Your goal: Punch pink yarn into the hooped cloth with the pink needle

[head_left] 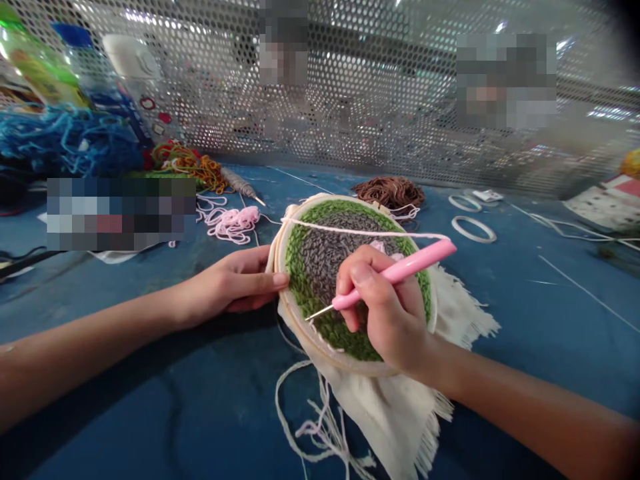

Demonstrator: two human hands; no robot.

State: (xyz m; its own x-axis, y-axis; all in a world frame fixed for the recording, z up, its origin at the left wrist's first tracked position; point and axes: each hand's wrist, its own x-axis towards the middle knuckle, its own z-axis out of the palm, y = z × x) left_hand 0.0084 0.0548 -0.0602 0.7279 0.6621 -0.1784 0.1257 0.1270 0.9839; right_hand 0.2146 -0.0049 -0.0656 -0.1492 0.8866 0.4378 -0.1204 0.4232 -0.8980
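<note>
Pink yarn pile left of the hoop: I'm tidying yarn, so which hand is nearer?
Left. The left hand, gripping the hoop, is just below the pink yarn pile in view; the right hand is farther off, over the hoop.

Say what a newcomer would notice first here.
Likely the green stitched hoop, near the center, held at its left rim by the left hand. Over it, the right hand grips a pink tool, its needle near the lower left rim. Blue yarn is heaped at upper left.
</note>
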